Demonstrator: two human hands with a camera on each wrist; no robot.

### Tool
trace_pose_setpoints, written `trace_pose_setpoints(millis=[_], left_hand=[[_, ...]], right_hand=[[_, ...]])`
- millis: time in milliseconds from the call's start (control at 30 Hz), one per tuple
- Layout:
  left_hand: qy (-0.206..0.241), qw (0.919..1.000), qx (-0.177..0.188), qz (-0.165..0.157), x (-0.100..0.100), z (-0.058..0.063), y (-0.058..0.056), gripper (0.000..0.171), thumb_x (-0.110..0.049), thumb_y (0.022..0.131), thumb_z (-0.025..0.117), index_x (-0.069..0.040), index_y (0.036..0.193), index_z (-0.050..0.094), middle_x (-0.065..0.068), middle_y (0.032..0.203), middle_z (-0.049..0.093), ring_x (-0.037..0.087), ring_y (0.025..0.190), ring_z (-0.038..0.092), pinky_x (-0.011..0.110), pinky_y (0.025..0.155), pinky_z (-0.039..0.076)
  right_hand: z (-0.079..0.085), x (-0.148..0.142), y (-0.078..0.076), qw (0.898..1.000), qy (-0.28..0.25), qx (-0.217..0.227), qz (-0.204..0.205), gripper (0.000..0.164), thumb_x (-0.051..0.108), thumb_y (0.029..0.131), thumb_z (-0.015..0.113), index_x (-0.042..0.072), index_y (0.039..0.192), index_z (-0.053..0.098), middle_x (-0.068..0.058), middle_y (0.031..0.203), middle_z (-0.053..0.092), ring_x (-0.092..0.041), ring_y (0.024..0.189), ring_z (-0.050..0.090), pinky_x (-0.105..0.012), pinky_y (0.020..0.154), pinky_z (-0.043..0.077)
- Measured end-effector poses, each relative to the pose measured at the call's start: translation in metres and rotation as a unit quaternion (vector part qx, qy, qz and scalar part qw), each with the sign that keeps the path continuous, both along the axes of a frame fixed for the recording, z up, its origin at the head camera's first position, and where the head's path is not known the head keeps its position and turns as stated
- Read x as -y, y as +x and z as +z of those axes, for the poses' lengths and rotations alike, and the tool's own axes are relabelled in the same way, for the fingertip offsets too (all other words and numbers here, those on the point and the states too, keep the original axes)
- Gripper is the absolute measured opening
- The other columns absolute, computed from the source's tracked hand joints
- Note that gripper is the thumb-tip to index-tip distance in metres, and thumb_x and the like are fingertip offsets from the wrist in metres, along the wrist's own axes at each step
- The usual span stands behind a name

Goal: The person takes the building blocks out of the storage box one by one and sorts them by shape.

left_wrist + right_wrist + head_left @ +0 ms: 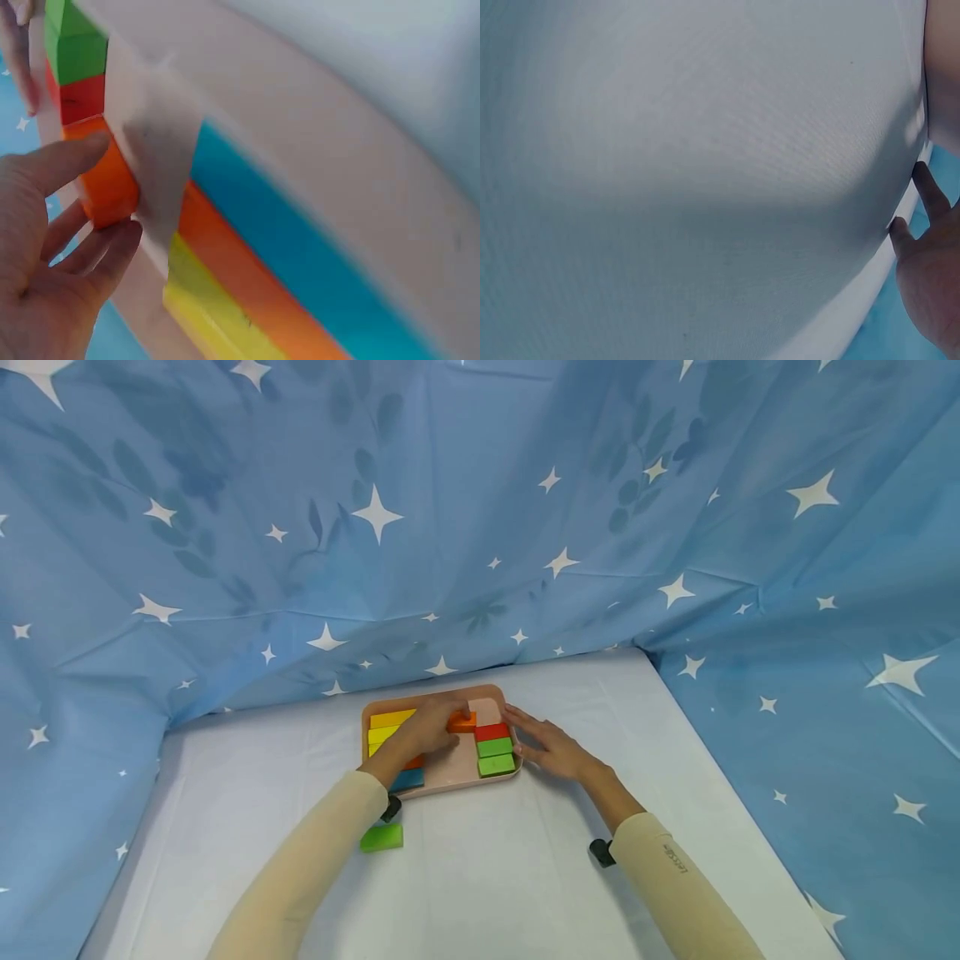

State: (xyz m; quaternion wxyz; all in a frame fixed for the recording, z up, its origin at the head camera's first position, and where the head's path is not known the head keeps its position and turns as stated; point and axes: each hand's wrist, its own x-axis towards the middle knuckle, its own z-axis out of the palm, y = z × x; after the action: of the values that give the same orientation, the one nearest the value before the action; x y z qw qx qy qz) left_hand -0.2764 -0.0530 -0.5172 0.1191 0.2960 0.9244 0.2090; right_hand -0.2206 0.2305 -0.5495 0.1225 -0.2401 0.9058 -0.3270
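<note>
My left hand (433,727) pinches an orange block (112,184) between thumb and fingers, inside a pink tray (450,786). That block lines up with a red block (492,732) and two green blocks (496,766) along the tray's right side. On the left side, partly covered by my left arm, lie yellow blocks (384,735), an orange block (240,255) and a blue block (277,232). My right hand (553,749) has its fingers extended at the tray's right edge, fingertips right by the rim, and holds nothing.
One light green block (382,837) lies on the white tablecloth (480,893) in front of the tray, beside my left wrist. A blue curtain with white stars (465,527) hangs behind the table and at both sides.
</note>
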Motion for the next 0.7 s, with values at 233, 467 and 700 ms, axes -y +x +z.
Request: trace_pose_setpoints(millis=[233,467,700], left_hand=[[0.014,0.9991,-0.04,0.009,-0.004,-0.005,0.003,0.028,-0.002,0.092,0.076,-0.015,0.115,0.066,0.006,0.117,0.068,0.024,0.102,0.059,0.038,0.1,0.055],[0.046,0.9968,-0.059,0.028,0.011,0.013,0.019,0.025,-0.007,0.093,0.077,-0.014,0.115,0.069,0.006,0.124,0.07,0.026,0.112,0.064,0.042,0.105,0.054],[0.093,0.9922,-0.07,0.044,0.026,0.038,0.049,0.028,-0.004,0.091,0.079,-0.012,0.117,0.071,0.006,0.122,0.071,0.026,0.116,0.065,0.041,0.107,0.054]], right_hand=[[0.0,0.0,0.0,1.0,-0.001,0.001,-0.001,0.065,0.034,0.108,0.055,0.023,0.166,0.027,0.003,0.175,0.016,-0.03,0.16,0.022,-0.071,0.124,0.012],[0.003,0.003,0.0,1.0,-0.002,0.001,0.0,0.066,0.035,0.108,0.055,0.022,0.166,0.027,0.001,0.175,0.017,-0.031,0.16,0.021,-0.071,0.124,0.012],[0.005,0.004,0.001,1.0,-0.004,-0.001,-0.004,0.066,0.032,0.107,0.056,0.019,0.166,0.028,-0.001,0.175,0.018,-0.033,0.16,0.021,-0.071,0.124,0.012]])
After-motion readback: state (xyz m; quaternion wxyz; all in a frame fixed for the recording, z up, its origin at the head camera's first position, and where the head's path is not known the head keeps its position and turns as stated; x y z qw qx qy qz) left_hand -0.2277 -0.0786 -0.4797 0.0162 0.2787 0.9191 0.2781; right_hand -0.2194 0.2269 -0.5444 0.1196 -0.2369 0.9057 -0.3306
